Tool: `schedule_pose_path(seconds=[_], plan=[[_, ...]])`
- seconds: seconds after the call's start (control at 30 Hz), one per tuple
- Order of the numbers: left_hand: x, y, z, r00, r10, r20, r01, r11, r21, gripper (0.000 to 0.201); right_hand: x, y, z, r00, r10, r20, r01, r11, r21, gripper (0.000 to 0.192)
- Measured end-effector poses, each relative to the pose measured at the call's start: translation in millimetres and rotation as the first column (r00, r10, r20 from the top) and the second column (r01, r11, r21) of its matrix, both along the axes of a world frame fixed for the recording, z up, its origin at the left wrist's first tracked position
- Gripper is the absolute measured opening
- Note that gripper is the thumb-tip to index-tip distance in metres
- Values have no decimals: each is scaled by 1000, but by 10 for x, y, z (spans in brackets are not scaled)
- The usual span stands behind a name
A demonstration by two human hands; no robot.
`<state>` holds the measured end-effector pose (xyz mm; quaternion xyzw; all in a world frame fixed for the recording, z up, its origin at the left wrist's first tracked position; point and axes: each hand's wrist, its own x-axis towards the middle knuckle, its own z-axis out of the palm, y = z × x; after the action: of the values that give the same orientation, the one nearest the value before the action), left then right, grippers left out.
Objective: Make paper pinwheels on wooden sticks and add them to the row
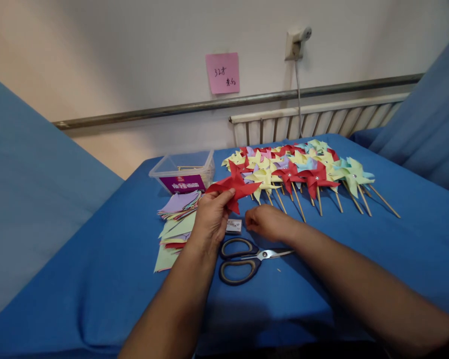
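Observation:
A red paper pinwheel [236, 185] is pinched at its centre in my left hand [211, 215], with the thumb on top. No stick shows on it. My right hand [266, 222] is closed low over the blue cloth, just right of a small white box [234, 226]; its fingertips are turned away, so anything in them is hidden. Scissors [260, 255] with dark handles lie nearer to me, their blades pointing right under my right forearm. Left of my left hand is a pile of coloured paper sheets [179, 227], partly covered by that hand.
Several finished pinwheels [291, 173] on wooden sticks lie in rows at the back right. A clear plastic tub [183, 172] with a purple label holds some sticks. Behind the blue-covered table [108, 279] are a radiator [322, 119] and a metal pipe [172, 108]. Blue curtains hang on both sides.

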<state>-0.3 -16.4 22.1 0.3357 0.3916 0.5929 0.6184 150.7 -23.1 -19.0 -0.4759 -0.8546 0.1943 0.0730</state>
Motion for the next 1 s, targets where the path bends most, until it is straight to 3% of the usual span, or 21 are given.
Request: schedule_pose_path(seconds=[0.17, 0.5, 0.73, 1.0], plan=[[-6, 8, -8, 1000, 14, -12, -14, 1000, 0, 27, -29, -10, 10, 989, 20, 145, -29, 998, 56, 22], [5, -11, 8, 1000, 1, -12, -1, 1000, -7, 26, -51, -80, 143, 963, -80, 256, 67, 996, 59, 25], [-12, 6, -13, 1000, 4, -17, -5, 1000, -15, 29, -142, -166, 131, 965, -5, 261, -27, 993, 117, 29], [-6, -2, 18, 1000, 25, -7, -25, 1000, -17, 26, -42, -104, 104, 987, -22, 157, 4, 994, 114, 20]])
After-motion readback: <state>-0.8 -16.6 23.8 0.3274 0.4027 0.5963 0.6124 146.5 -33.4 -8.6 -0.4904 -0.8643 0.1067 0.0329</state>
